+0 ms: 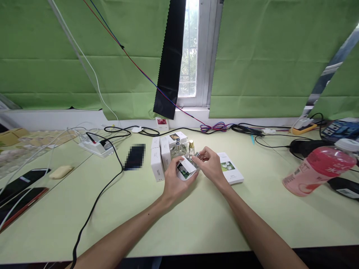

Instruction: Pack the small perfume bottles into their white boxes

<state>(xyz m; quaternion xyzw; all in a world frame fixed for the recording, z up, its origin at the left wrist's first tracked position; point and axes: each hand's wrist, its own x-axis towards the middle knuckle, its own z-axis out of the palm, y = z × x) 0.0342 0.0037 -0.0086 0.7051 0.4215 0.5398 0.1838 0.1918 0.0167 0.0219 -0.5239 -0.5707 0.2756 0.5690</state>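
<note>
My left hand [174, 181] is closed around a small white box [185, 169] with a white-flower picture, tilted, with a white flap at its upper end. My right hand [211, 164] pinches a glass bottle [198, 155] by its silvery top, at the upper right of the box. How far the bottle sits in the box is hidden by my fingers. Just behind stand a round clear bottle [178, 148] and a slim bottle with a gold cap [191, 146]. White boxes [157, 164] stand close to the left. Right of my hand lies a flat white box [232, 173] with a flower picture.
A blurred dark rectangle [135, 157] lies left of the boxes, with a black cable [98, 198] running past. Phones [21, 203], a cream-coloured soap-like piece [61, 172] and a power strip [97, 147] are farther left. A pink bottle [316, 170] leans at the right. Tangled cables [246, 129] lie along the wall.
</note>
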